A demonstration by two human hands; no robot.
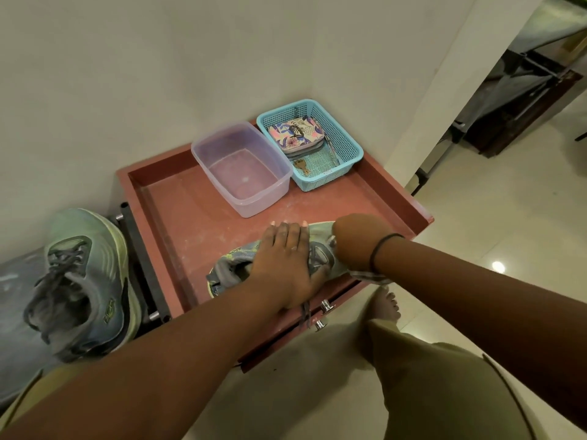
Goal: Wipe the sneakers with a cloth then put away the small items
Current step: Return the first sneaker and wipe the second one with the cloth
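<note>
A grey-green sneaker (233, 268) lies on its side at the front of the red tabletop (190, 211). My left hand (286, 265) lies flat across its middle, fingers straight, pressing it down. At the toe end, my right hand (357, 241) is curled round a checked cloth (370, 276), whose edge hangs out below the wrist. The second sneaker (82, 281) stands upright on a grey surface left of the table. A blue basket (346, 144) at the back right holds a floral wallet (298, 134) and keys (300, 166).
An empty clear plastic box (222, 173) stands beside the basket at the back. The tabletop has a raised rim, and drawer knobs (325, 306) stick out at its front. Walls close the back and left. My bare foot (386, 304) is on the tiled floor.
</note>
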